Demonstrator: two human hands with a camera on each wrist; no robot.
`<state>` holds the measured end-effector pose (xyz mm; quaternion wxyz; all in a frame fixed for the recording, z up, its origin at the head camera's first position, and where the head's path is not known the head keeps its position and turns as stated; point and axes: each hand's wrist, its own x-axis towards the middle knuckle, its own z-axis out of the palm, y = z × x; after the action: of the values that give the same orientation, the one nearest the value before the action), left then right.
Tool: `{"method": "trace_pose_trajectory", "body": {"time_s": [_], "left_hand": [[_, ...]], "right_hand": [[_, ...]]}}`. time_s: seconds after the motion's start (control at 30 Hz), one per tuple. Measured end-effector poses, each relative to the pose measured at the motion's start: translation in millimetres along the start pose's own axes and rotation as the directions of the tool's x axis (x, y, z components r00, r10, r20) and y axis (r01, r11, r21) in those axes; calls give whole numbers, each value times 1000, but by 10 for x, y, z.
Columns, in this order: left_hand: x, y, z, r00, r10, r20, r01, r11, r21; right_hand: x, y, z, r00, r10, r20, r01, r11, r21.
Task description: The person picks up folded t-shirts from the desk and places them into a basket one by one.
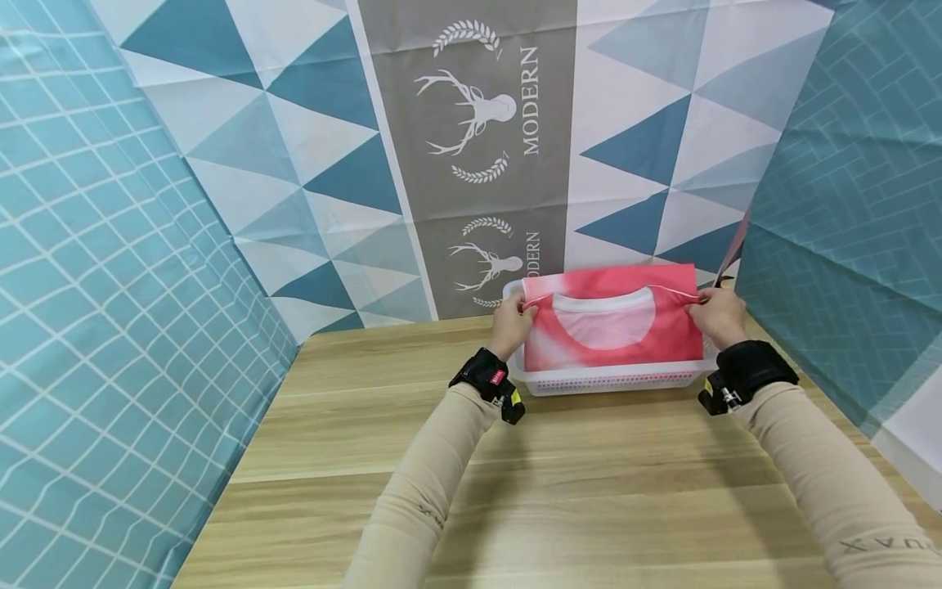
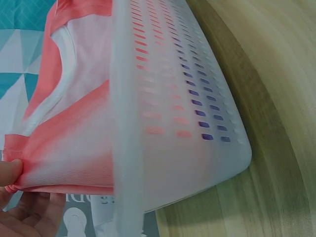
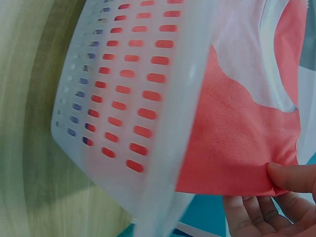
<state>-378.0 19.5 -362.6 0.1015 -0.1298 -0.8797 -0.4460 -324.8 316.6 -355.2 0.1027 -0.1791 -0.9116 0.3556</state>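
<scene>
A folded red and white shirt (image 1: 611, 323) with a white neckband sits in a white perforated plastic basket (image 1: 618, 380). At its left upper corner my left hand (image 1: 511, 323) pinches the fabric between thumb and fingers. My right hand (image 1: 719, 317) pinches the opposite corner in the same way. Both wrist views show the shirt (image 2: 74, 153) held taut near the basket rim (image 3: 173, 113), its lower part inside the basket. Through the side holes, something purplish-blue shows below the red cloth; its kind is hidden.
The basket stands at the back of a wooden table (image 1: 441, 474), close to a patterned backdrop (image 1: 471, 164). Teal cloth walls rise on the left (image 1: 110, 327) and right (image 1: 846, 245). Wooden tabletop extends left and in front of the basket.
</scene>
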Motion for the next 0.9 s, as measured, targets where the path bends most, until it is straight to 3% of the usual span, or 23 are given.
{"method": "trace_pose_trajectory", "body": {"time_s": [0.37,0.73,0.9], "left_hand": [[-32,-122,152,1000,-10,12,10,999,35],[-126,-184,414,999,-36,-20,37,996,84],[-132,-199,452,999,-28,35,23,990,141]], "right_hand": [[-17,19,189,991,-89,-96,85,995,-49],[-66,142,401,998,-59,-31,58,997,-49],[-57,207,448,999,-28,44,33,993,-109]]}}
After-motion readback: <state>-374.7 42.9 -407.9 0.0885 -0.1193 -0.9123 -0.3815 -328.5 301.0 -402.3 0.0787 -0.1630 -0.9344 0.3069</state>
